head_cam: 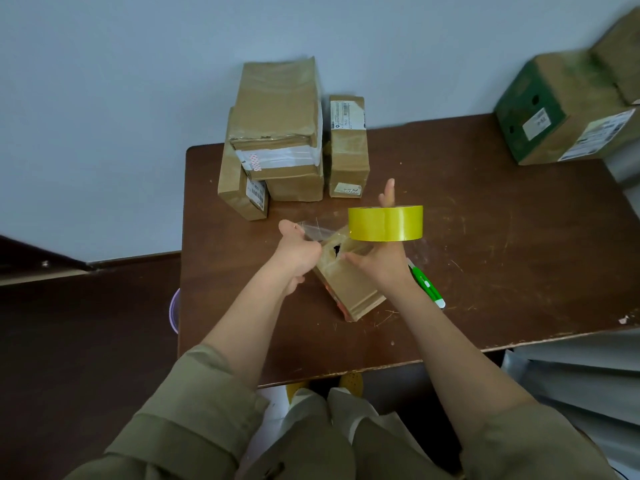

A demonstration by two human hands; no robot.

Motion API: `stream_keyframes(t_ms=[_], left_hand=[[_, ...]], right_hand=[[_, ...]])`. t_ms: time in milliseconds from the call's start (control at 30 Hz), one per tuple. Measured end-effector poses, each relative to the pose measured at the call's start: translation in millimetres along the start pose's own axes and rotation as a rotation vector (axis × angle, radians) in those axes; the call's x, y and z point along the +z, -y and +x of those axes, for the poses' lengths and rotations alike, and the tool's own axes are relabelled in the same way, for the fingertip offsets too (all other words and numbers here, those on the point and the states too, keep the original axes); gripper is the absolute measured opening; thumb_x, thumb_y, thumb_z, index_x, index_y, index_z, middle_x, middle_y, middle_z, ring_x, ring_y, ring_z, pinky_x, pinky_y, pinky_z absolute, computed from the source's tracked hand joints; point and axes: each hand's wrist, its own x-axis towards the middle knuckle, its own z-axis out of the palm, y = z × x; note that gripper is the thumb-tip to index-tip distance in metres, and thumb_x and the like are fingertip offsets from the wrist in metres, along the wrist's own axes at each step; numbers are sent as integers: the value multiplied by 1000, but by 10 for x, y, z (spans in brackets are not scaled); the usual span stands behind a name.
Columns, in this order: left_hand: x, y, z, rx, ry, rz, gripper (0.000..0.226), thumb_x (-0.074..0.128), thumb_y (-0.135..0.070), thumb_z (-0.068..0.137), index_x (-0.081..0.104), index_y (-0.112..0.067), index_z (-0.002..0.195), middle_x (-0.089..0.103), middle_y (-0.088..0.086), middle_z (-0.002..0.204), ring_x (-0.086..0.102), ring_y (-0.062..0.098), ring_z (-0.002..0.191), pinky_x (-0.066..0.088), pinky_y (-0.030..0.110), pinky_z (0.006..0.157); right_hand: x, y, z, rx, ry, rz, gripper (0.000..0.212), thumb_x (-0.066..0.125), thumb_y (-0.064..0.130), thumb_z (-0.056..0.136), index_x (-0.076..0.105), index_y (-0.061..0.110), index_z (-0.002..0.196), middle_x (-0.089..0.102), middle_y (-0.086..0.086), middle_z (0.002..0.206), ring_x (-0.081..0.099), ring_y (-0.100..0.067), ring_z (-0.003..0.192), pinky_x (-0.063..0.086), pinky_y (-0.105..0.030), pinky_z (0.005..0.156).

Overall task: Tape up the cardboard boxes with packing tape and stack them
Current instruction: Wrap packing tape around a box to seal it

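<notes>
A small brown cardboard box [349, 289] lies tilted on the brown table [502, 237], with a torn hole near its top end. My right hand [381, 261] holds a yellow roll of packing tape [385, 223] above the box, with a finger through its core. My left hand [298, 251] pinches the free end of a clear tape strip [317, 232] pulled out from the roll to the left. At the back of the table stands a stack of taped boxes [277, 133], with another taped box [347, 147] upright beside it.
A green and white utility knife [427, 285] lies on the table right of the small box. A large green-sided carton [568, 109] sits at the back right corner. A purple rim [174, 310] shows left of the table. Grey sheets [581, 375] lie at right below.
</notes>
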Motion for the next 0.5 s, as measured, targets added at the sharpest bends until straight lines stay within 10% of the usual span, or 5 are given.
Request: stream_keyframes(t_ms=[267, 500], left_hand=[[28, 38, 128, 51, -3, 5, 43, 41, 9, 82, 24, -22, 104, 40, 6, 100, 43, 17, 82, 42, 28, 65], [-2, 23, 158, 68, -60, 39, 39, 43, 6, 83, 29, -20, 109, 34, 8, 116, 42, 22, 93, 48, 38, 84]], right_hand=[[252, 64, -62, 94, -61, -170, 147, 95, 33, 57, -23, 67, 138, 24, -3, 163, 30, -25, 146, 29, -29, 115], [381, 36, -17, 115, -205, -261, 144, 97, 26, 58, -14, 59, 144, 29, -2, 160, 30, -29, 145, 29, -35, 118]])
